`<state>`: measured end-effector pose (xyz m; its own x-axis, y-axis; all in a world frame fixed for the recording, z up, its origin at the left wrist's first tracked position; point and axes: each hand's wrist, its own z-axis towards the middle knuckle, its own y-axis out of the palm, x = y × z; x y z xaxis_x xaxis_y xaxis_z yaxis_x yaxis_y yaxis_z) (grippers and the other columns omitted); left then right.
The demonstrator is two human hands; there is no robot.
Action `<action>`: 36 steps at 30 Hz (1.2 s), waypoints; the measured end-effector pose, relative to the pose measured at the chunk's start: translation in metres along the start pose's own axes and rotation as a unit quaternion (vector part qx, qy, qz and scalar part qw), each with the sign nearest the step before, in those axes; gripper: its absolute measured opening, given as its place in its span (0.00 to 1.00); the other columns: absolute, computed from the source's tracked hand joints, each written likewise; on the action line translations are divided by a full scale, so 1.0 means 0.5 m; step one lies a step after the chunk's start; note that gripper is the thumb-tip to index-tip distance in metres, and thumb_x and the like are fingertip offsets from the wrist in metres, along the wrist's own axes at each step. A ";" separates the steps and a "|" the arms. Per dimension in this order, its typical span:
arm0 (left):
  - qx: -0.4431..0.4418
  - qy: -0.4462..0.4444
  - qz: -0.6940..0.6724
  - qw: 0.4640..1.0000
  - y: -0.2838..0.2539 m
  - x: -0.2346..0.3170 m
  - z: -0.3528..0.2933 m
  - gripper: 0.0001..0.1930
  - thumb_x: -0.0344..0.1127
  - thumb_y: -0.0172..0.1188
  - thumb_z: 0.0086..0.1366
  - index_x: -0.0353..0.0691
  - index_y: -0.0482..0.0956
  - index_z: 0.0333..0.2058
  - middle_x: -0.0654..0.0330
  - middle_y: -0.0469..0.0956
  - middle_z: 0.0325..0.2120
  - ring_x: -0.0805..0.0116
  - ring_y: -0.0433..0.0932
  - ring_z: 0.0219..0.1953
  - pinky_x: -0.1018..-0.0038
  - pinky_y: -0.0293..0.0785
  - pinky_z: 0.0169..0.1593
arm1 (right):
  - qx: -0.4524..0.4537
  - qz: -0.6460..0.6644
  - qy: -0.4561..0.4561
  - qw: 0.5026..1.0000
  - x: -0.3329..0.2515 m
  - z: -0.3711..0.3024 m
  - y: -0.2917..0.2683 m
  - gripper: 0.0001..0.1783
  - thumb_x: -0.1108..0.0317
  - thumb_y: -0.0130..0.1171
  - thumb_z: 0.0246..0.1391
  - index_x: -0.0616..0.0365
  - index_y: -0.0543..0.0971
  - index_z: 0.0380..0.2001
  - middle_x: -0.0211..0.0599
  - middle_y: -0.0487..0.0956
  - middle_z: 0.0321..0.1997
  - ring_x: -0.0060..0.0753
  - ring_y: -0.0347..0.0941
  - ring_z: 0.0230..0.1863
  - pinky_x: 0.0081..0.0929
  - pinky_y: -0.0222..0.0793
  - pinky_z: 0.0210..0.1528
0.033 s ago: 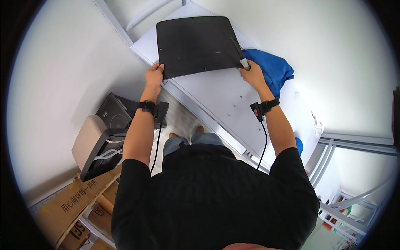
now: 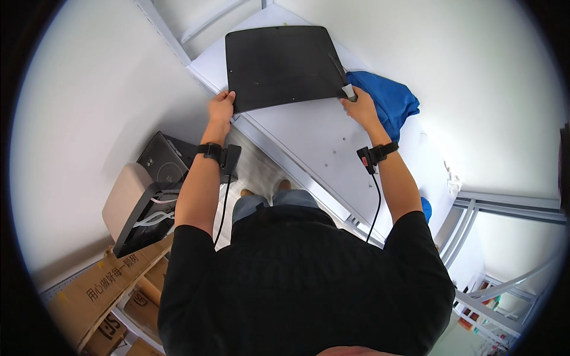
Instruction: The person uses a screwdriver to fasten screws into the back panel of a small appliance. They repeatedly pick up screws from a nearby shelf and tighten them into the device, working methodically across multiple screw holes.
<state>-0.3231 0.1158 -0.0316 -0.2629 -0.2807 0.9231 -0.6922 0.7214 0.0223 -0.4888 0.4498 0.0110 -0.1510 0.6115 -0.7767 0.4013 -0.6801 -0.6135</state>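
A flat black panel (image 2: 279, 65) with rounded corners and small holes near its edges is held over the white table, its near edge toward me. My left hand (image 2: 221, 107) pinches its near left corner, thumb on top. My right hand (image 2: 359, 105) is closed at the near right corner, around the grey handle of what looks like a screwdriver (image 2: 348, 91). The tool's thin dark shaft lies along the panel's right edge. Whether the right fingers also grip the panel underneath is hidden. Beyond that hand lies a blue cloth or bag (image 2: 386, 98).
Several small dark spots, screws or holes, dot the white table (image 2: 297, 133). To my left stand a black box (image 2: 163, 160) and a beige-and-black case with cables (image 2: 127, 196). Cardboard boxes (image 2: 107, 285) fill the lower left. Grey metal framing (image 2: 469, 231) stands at the right.
The panel's far edge has dipped very slightly toward me. Both hands keep their hold in nearly the same places.
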 end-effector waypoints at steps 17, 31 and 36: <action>0.141 0.176 0.331 0.916 0.008 -0.012 -0.034 0.21 0.43 0.62 0.56 0.39 0.77 0.46 0.54 0.79 0.23 0.61 0.79 0.28 0.68 0.73 0.35 | 0.018 -0.033 0.029 0.999 0.045 0.033 0.021 0.26 0.61 0.64 0.45 0.66 0.74 0.45 0.48 0.79 0.31 0.37 0.77 0.28 0.31 0.70 0.30; -0.101 0.010 0.014 0.995 -0.254 -0.291 -0.366 0.14 0.33 0.57 0.63 0.37 0.75 0.46 0.64 0.76 0.31 0.76 0.75 0.32 0.78 0.71 0.36 | -0.041 0.266 -0.005 0.963 -0.169 -0.347 0.176 0.28 0.82 0.53 0.46 0.61 0.64 0.53 0.40 0.75 0.38 0.25 0.73 0.32 0.20 0.69 0.33; -0.135 -0.104 0.020 0.985 -0.381 -0.464 -0.463 0.14 0.34 0.53 0.65 0.38 0.72 0.49 0.63 0.76 0.35 0.74 0.76 0.36 0.78 0.72 0.39 | -0.114 0.338 0.022 0.934 -0.134 -0.533 0.402 0.27 0.81 0.56 0.46 0.59 0.67 0.52 0.39 0.78 0.38 0.23 0.74 0.32 0.18 0.68 0.32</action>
<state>0.0257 0.1900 -0.1611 -0.4368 -0.3522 0.8277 -0.4816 0.8688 0.1155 -0.1571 0.3799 -0.0220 0.2424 0.0931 -0.9657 0.5736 -0.8165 0.0653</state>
